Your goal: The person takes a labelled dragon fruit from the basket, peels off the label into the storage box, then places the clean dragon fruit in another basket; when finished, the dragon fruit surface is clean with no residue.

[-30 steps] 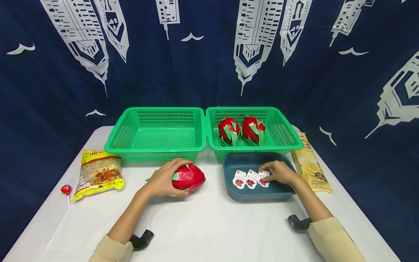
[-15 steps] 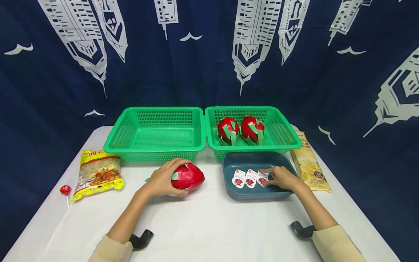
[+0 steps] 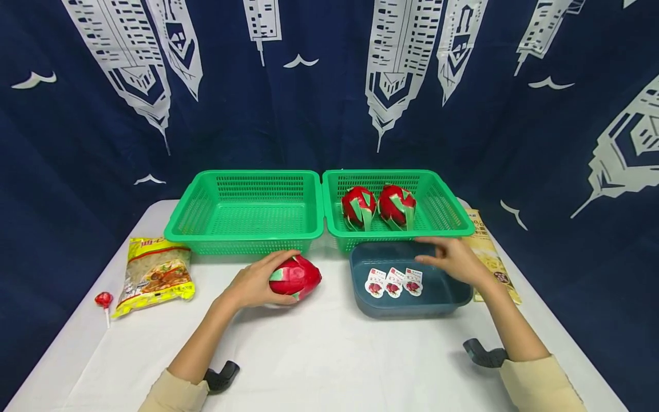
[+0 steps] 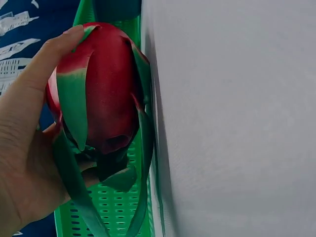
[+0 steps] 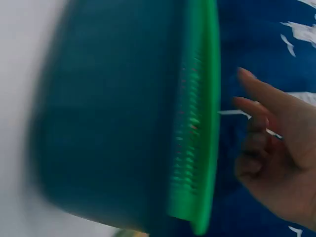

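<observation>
A red dragon fruit [image 3: 304,276] with green leafy scales lies on its side over the white table, and my left hand [image 3: 252,284] grips it from the left. In the left wrist view the thumb and fingers wrap around the dragon fruit [image 4: 111,94]. Three dragon fruit stickers [image 3: 394,282] lie side by side in a dark blue tray [image 3: 443,293]. Above the tray's right part hovers my right hand [image 3: 455,258], holding nothing. Its index finger and thumb point out, apart from each other; in the right wrist view the other fingers of that hand [image 5: 276,158] curl loosely.
Behind the tray, a green basket [image 3: 445,217] contains two dragon fruits [image 3: 359,207]. Another green basket [image 3: 247,235] adjoins it on the left. A noodle bag [image 3: 157,274] and a red lollipop [image 3: 104,299] lie at left. A yellow packet [image 3: 489,246] lies at right.
My right hand has risen off the rightmost sticker and moved back and to the right. All three stickers remain in the tray. The left hand keeps its grip on the dragon fruit.
</observation>
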`<action>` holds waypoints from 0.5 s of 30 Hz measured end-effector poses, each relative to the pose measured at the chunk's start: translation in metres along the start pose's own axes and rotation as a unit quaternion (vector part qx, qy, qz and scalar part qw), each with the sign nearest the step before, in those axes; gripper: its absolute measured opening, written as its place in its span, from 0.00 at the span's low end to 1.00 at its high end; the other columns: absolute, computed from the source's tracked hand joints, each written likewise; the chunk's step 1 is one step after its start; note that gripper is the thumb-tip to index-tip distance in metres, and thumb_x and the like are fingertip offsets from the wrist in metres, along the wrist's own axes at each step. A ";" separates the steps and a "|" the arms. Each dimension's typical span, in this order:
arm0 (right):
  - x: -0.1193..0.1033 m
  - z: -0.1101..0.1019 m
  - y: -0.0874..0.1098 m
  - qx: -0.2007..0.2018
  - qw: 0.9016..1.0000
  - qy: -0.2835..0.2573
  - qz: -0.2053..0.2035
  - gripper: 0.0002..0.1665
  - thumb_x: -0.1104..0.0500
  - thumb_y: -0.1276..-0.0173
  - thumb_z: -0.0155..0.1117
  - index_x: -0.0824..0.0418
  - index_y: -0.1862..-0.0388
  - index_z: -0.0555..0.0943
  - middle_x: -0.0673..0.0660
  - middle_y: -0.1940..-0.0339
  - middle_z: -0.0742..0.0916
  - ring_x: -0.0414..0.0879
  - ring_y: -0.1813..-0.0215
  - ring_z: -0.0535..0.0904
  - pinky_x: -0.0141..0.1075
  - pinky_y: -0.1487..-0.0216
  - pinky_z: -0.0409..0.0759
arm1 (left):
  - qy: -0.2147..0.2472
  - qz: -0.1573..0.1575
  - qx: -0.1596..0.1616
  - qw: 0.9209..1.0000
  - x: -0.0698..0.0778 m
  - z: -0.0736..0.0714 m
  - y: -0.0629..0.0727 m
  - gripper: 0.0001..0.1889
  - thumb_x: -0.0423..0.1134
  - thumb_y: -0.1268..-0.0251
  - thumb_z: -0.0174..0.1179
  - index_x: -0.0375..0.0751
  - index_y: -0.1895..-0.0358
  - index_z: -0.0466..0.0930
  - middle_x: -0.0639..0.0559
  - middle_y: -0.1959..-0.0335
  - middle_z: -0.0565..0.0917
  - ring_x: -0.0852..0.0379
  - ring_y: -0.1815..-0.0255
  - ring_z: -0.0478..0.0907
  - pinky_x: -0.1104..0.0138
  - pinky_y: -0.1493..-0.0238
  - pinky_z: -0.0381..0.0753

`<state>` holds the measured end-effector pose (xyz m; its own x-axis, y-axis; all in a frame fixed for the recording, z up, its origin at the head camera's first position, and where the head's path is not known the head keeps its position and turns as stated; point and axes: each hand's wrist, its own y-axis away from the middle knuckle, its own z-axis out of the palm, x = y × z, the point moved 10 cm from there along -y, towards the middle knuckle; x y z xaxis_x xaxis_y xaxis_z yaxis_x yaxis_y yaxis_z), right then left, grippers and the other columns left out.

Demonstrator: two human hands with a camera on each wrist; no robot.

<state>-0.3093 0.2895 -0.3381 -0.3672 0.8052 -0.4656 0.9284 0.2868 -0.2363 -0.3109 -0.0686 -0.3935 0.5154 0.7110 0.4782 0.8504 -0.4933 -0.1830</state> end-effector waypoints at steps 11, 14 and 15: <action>0.081 -0.060 -0.009 0.152 0.978 -0.073 0.120 0.55 0.48 0.39 0.65 0.51 0.25 0.39 0.75 0.32 0.53 0.72 0.34 0.50 0.66 0.44 0.55 | 0.000 0.086 0.037 0.996 0.055 -0.035 -0.025 0.47 0.69 0.69 0.69 0.71 0.36 0.63 0.66 0.44 0.73 0.62 0.49 0.72 0.67 0.63 0.79; 0.107 -0.036 -0.011 0.078 0.975 -0.119 0.169 0.59 0.43 0.37 0.60 0.53 0.27 0.28 0.76 0.30 0.45 0.73 0.32 0.43 0.68 0.41 0.48 | 0.017 0.118 0.056 0.991 0.084 -0.054 -0.043 0.47 0.69 0.68 0.69 0.70 0.35 0.62 0.64 0.42 0.72 0.59 0.48 0.72 0.65 0.62 0.80; 0.112 -0.029 -0.011 0.056 0.973 -0.137 0.178 0.59 0.43 0.35 0.58 0.54 0.28 0.25 0.75 0.30 0.42 0.72 0.31 0.41 0.66 0.40 0.48 | 0.018 0.130 0.068 0.989 0.094 -0.061 -0.050 0.47 0.69 0.68 0.68 0.71 0.35 0.61 0.64 0.41 0.71 0.59 0.47 0.71 0.65 0.62 0.80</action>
<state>-0.3594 0.3915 -0.3634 -0.0398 0.6709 -0.7405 0.9931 -0.0553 -0.1035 -0.3115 -0.0072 -0.2866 0.7163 0.5492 0.4304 0.6974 -0.5835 -0.4161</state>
